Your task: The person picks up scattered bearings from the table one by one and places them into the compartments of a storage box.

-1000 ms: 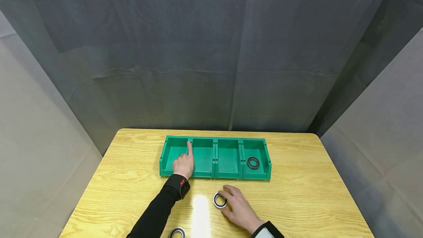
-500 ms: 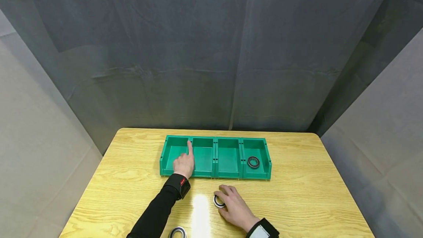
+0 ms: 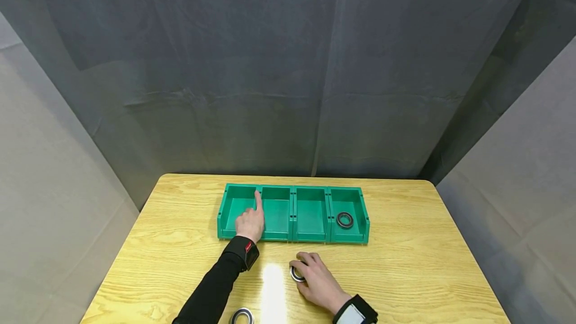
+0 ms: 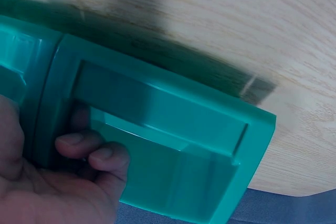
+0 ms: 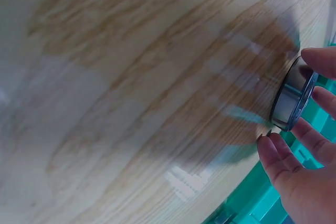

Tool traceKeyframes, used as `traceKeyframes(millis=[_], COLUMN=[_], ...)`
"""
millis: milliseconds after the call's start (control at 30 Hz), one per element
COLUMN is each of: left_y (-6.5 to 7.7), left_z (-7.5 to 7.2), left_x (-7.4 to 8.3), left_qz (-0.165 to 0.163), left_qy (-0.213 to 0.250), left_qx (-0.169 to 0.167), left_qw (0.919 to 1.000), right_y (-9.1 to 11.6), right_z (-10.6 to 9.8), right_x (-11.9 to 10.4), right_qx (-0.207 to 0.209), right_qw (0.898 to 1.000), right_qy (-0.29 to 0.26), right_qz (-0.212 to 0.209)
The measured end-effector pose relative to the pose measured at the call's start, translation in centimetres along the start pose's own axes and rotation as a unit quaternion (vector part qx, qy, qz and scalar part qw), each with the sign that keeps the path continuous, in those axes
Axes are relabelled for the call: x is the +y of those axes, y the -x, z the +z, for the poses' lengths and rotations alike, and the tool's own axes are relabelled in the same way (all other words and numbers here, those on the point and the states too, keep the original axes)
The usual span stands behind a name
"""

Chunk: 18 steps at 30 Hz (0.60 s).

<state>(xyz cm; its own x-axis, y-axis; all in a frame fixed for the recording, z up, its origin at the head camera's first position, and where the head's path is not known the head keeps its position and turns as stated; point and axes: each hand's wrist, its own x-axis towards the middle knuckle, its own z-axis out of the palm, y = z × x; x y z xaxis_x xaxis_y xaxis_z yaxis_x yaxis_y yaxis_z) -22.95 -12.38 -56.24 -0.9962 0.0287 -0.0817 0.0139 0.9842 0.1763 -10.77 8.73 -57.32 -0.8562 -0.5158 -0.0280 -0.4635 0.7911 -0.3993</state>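
Observation:
My right hand (image 3: 320, 284) holds a ball bearing (image 3: 294, 275) with its thumb and fingers around the outer ring, close over the table in front of the bins. In the right wrist view the bearing's (image 5: 287, 100) shiny steel side shows, and the fingertips partly cover it. My left hand (image 3: 250, 225) is at the divider between the two leftmost green bins (image 3: 310, 209), with its index finger straight along the top. In the left wrist view the other fingers (image 4: 107, 156) curl down inside the end bin, against the dividing wall. A second bearing (image 3: 345, 227) lies in the rightmost bin.
Another bearing (image 3: 235, 317) lies at the bottom edge of the head view, right of the left sleeve (image 3: 207, 286). The bins stand in a row near the back of the wooden table (image 3: 405, 264). A grey curtain (image 3: 252, 89) hangs behind it.
My right hand has shifted slightly left and its fingers have come in around the bearing, covering more of it. The left hand stays in place.

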Motion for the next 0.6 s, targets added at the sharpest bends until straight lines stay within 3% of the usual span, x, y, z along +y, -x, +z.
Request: traceKeyframes(millis=[600], left_y=[0.27], left_z=[-0.09], left_x=[-0.06], left_qz=[0.008], left_qy=[-0.009], left_qx=[0.008], left_qw=[0.9999], right_y=[-0.44], right_z=[0.02], right_x=[-0.43], right_qx=[-0.004], right_qw=[1.000], right_qy=[-0.003], right_qz=[-0.009])
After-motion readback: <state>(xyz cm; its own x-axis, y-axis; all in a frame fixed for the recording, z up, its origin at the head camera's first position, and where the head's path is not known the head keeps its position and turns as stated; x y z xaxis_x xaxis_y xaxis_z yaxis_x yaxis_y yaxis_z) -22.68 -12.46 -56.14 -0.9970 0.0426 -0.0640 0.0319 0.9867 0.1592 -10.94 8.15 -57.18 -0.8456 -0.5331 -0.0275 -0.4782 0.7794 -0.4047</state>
